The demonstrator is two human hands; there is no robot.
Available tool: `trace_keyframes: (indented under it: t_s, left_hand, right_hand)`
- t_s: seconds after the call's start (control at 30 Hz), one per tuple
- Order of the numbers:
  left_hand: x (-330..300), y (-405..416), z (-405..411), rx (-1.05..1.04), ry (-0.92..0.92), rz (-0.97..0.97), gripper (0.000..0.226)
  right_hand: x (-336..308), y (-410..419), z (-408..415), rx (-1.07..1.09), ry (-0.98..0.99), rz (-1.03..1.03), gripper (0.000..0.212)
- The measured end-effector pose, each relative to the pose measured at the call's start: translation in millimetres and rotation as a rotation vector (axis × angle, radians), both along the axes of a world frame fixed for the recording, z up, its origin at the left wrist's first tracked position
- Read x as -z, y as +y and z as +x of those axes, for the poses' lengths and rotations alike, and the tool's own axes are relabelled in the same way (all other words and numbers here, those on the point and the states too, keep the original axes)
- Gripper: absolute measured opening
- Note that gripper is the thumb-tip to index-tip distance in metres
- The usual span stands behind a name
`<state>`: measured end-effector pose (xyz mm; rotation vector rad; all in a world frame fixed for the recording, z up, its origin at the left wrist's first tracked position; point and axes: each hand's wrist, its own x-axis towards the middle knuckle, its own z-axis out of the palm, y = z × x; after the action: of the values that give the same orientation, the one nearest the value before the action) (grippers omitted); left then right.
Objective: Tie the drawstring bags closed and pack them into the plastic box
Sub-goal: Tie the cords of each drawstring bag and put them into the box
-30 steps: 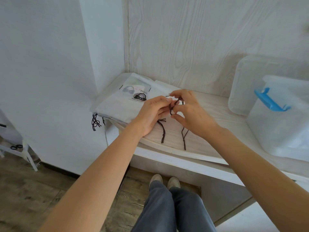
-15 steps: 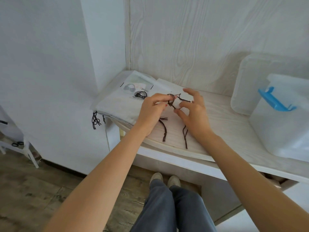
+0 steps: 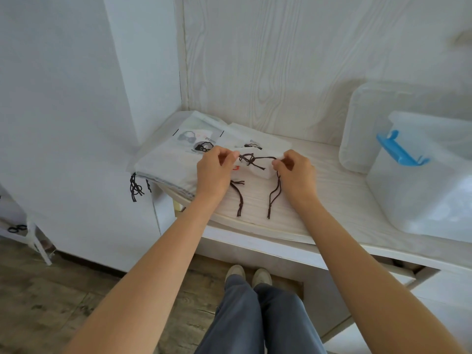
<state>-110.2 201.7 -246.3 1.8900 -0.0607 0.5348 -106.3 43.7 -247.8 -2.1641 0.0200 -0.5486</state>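
The left hand (image 3: 213, 172) and the right hand (image 3: 296, 175) are working side by side over a small white drawstring bag (image 3: 252, 167) lying on the white wood-grain counter (image 3: 339, 190). Each grip is closed in a pinch on the dark drawstring (image 3: 258, 159): the left fingers are curling round the cord at the bag's left end, the right fingers are pinching it at the right end. Between the hands the cord is stretching across the bag with a knot sitting near the left hand. Two loose cord tails are trailing toward the near edge of the counter.

Just left of the hands, a stack of flat white bags (image 3: 173, 159) is lying at the far left corner, with dark cords hanging off its near left edge. Well to the right, the clear plastic box (image 3: 419, 190) with a blue latch (image 3: 398, 149) is standing on the counter, and its lid (image 3: 362, 129) is leaning against the wall behind it.
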Motion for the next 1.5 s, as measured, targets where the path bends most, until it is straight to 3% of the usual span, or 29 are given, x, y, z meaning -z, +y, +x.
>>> trace_keyframes:
  t_s: [0.07, 0.13, 0.23, 0.3, 0.57, 0.67, 0.93, 1.0, 1.13, 1.27, 1.5]
  left_hand:
    - [-0.1, -1.1, 1.1, 0.019, 0.018, 0.030, 0.021]
    - [-0.1, -1.1, 2.6, 0.066, 0.036, -0.031, 0.020]
    - [-3.8, -0.6, -0.4, 0.122, 0.048, -0.294, 0.021]
    - [-7.5, -0.2, -4.3, 0.192, 0.074, -0.446, 0.026]
    - [-7.7, 0.2, -1.8, 0.256, 0.035, -0.485, 0.038]
    - [-5.2, 0.5, -0.2, 0.257, 0.045, -0.389, 0.042]
    - [-7.4, 1.3, -3.1, 0.286, 0.067, -0.411, 0.040]
    - [-7.6, 2.7, -2.7, 0.303, 0.079, -0.439, 0.041]
    - [-8.4, 3.2, -5.6, 0.350, 0.063, -0.487, 0.041]
    - [-18.1, -1.4, -9.8, 0.356, 0.151, -0.588, 0.035]
    - [-37.0, -1.4, -4.6, 0.377, 0.340, -0.644, 0.034]
  right_hand:
    - [0.3, -0.7, 3.0, -0.009, 0.026, 0.071, 0.018]
    - [0.1, -5.0, 7.1, -0.013, 0.054, 0.281, 0.022]
    - [-1.7, -11.3, 10.0, -0.043, 0.088, 0.574, 0.024]
    - [-2.5, -12.3, 9.8, -0.056, 0.112, 0.612, 0.024]
    - [-1.3, -7.0, 8.9, 0.000, 0.087, 0.426, 0.030]
    - [-3.3, -3.6, 2.7, -0.055, 0.036, 0.363, 0.029]
    - [-5.8, 0.2, -4.4, -0.207, 0.009, 0.449, 0.028]
    - [-4.6, 0.7, -5.1, -0.205, 0.003, 0.324, 0.028]
    - [-1.4, 4.0, -2.0, -0.170, -0.029, -0.044, 0.003]
    - [2.5, 5.9, 4.4, -0.123, -0.018, -0.278, 0.010]
    - [0.2, 3.1, 0.8, -0.106, 0.035, -0.167, 0.014]
